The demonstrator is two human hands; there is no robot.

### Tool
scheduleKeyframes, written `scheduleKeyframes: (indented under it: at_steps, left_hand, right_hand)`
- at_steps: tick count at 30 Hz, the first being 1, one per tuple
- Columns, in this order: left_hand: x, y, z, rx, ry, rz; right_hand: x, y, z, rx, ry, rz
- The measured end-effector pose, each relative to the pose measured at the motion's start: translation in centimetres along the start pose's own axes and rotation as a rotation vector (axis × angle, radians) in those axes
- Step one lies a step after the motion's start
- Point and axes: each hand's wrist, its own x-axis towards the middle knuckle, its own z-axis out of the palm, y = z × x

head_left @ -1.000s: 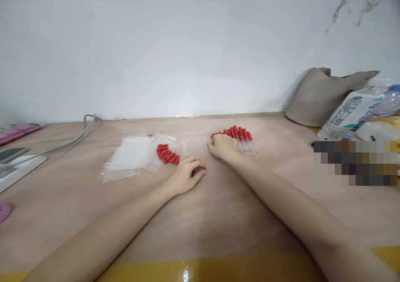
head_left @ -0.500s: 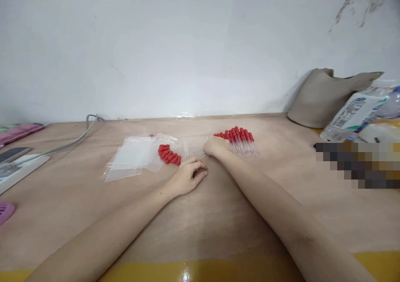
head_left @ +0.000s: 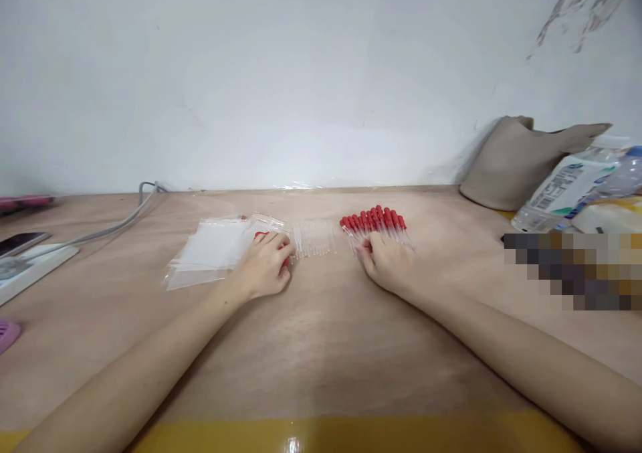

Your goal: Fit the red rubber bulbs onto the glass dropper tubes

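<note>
My left hand [head_left: 268, 262] is curled down over the small red rubber bulbs [head_left: 259, 235], its fingers closed among them and hiding most of the pile. To the right of it, clear thin tubes [head_left: 313, 239] lie side by side in a row. My right hand [head_left: 384, 259] pinches at the left side of a fanned group of droppers [head_left: 376, 219], clear tubes with red bulbs on their far ends. A clear tube lies at its fingertips, and the hand covers the lower part of several droppers. Clear zip bags [head_left: 213, 245] lie stacked left of the bulbs.
A grey cable [head_left: 123, 220] runs to a white power strip [head_left: 37, 269] at the left, near a phone [head_left: 23, 242]. On the right stand a grey-brown bag-like container [head_left: 506, 165] and a plastic bottle [head_left: 562, 185]. A white wall [head_left: 321, 78] rises behind the table.
My left hand has moved left from beside the tubes onto the red bulbs. My right hand has shifted right, from the tube row to the fanned droppers.
</note>
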Motion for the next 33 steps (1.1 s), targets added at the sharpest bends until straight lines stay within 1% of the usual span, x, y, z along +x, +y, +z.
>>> scheduleKeyframes:
  at_steps: [3,7,10,12,15,17,19,20,22,25,28,31,33]
  left_hand:
    - [0.1,-0.3,-0.1,0.04,-0.036,0.018]
    - [0.1,-0.5,0.4,0.071,-0.027,0.062]
    - [0.1,-0.8,0.9,0.082,-0.005,0.075]
    - [0.1,-0.9,1.0,0.059,0.04,0.062]
    - [0.2,-0.3,0.7,-0.083,0.153,0.019]
    - [0.2,0.7,0.4,-0.245,0.224,-0.015]
    - [0.2,2.1,0.3,-0.415,0.26,-0.042]
    - [0.2,2.7,0.3,-0.488,0.261,-0.038]
    - [0.0,3.8,0.5,-0.588,0.217,0.002]
    - [-0.2,4.7,1.2,-0.658,0.125,0.054]
    - [-0.1,4.9,1.6,-0.673,0.094,-0.003]
    - [0.3,5.2,1.9,-0.621,0.117,-0.101]
    - [0.6,5.4,2.2,-0.587,0.128,-0.112]
  right_hand:
    - [-1.0,0.7,0.1,-0.008,0.041,-0.011]
    - [-1.0,0.6,0.2,0.039,0.017,0.029]
    - [-0.9,0.4,0.1,0.052,0.007,0.032]
    - [-0.9,0.5,0.1,0.053,0.019,0.032]
    - [-0.9,0.7,0.3,0.071,0.047,0.011]
    - [-0.8,0.9,0.5,0.118,0.07,-0.035]
    - [-0.7,1.1,0.8,0.185,0.1,-0.082]
    - [-0.6,1.2,0.9,0.218,0.109,-0.101]
    - [-0.6,1.4,1.1,0.27,0.116,-0.121]
    - [-0.8,1.4,1.0,0.326,0.094,-0.172]
    - [-1.0,1.2,0.8,0.332,0.075,-0.244]
    - [-1.2,0.9,0.7,0.329,0.055,-0.287]
    - [-1.3,0.7,0.5,0.323,0.037,-0.294]
